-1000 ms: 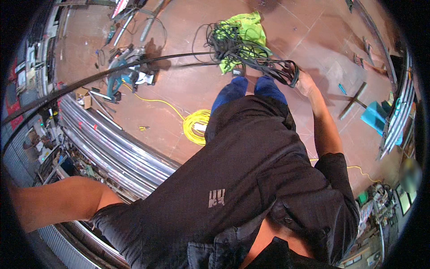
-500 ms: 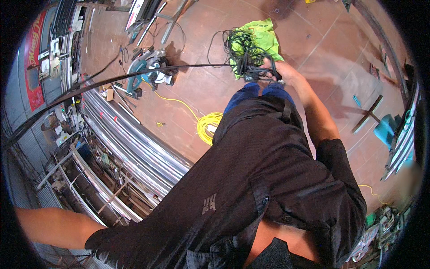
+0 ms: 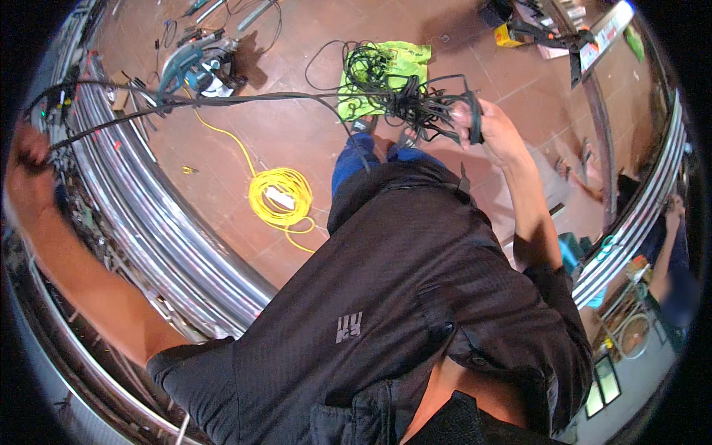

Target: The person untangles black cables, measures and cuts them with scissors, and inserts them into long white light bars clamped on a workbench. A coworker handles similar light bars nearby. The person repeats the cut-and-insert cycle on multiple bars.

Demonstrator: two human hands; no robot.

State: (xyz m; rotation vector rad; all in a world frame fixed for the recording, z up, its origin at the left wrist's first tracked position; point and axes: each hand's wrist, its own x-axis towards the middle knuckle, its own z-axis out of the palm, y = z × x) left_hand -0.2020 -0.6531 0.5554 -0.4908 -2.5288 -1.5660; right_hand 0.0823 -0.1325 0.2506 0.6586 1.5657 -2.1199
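Observation:
A tangled bundle of black cable (image 3: 415,104) hangs in front of my legs, partly over a bright yellow-green bag or cloth (image 3: 408,55) on the floor. My right hand (image 3: 486,130) is closed round loops at the bundle's right side. From the tangle, strands of cable stretch across to the far left. There my left hand (image 3: 33,163), arm reaching wide, grips the cable; it is somewhat blurred and its fingers show only in part.
A coil of yellow cord (image 3: 280,199) and a teal circular-blade saw (image 3: 204,67) lie on the tiled floor. Long shiny metal profiles (image 3: 170,215) run along my left. Another person (image 3: 671,267) is at the right edge, near striped metal lengths (image 3: 630,222).
My left hand has come into view with the cable stretched to it. My right hand has lifted part of the tangle off the bag. The view has shifted towards the right.

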